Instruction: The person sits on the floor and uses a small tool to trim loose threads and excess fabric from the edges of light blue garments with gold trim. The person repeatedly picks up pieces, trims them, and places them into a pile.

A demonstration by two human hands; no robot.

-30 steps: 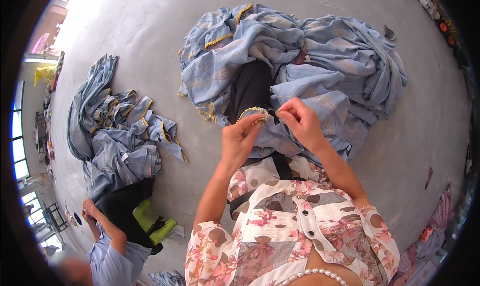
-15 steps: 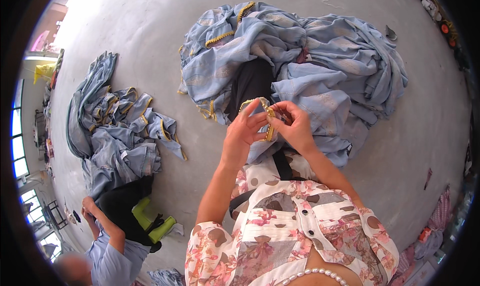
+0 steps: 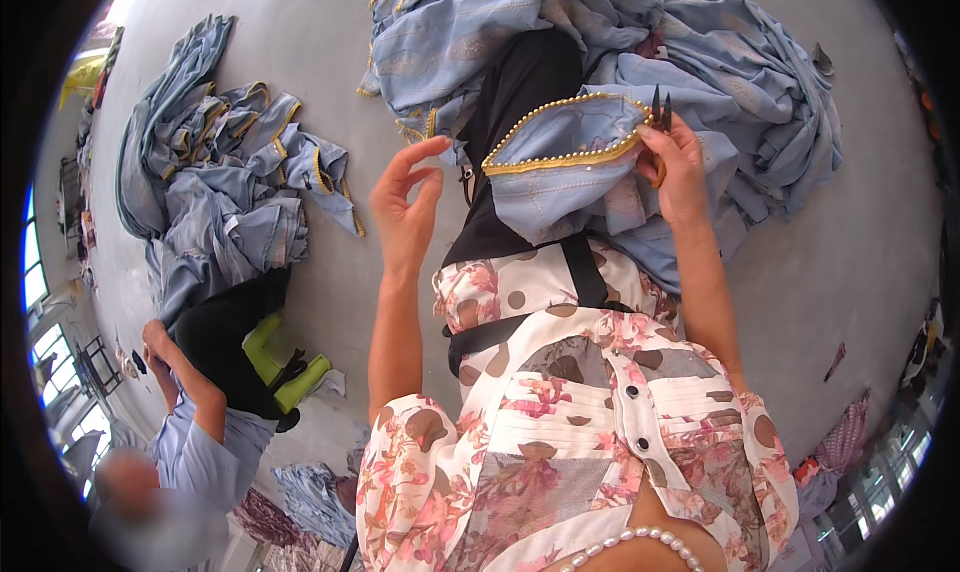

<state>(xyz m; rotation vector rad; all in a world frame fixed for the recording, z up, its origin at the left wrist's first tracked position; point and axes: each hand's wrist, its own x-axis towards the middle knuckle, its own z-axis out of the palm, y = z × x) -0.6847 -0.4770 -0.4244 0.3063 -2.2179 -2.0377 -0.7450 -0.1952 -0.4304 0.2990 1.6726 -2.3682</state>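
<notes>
My right hand (image 3: 676,164) grips a small pair of black thread snips (image 3: 659,108), tips pointing up, and also pinches the right end of a light-blue garment edge with gold beaded trim (image 3: 560,142). That edge stretches leftward over a black cloth (image 3: 520,102) on my lap. My left hand (image 3: 408,204) hovers to the left of the trim, fingers spread, holding nothing. A big heap of the same blue fabric (image 3: 720,82) lies on the floor beyond my hands.
A second pile of blue garments with yellow trim (image 3: 225,182) lies on the grey floor (image 3: 870,262) at the left. Another person in a light-blue shirt (image 3: 195,442) sits at lower left near black and lime-green items (image 3: 275,357).
My hands have drawn apart: the left let go of the trim and moved left, open. The right pulled the beaded edge rightward, and the snips now show in it.
</notes>
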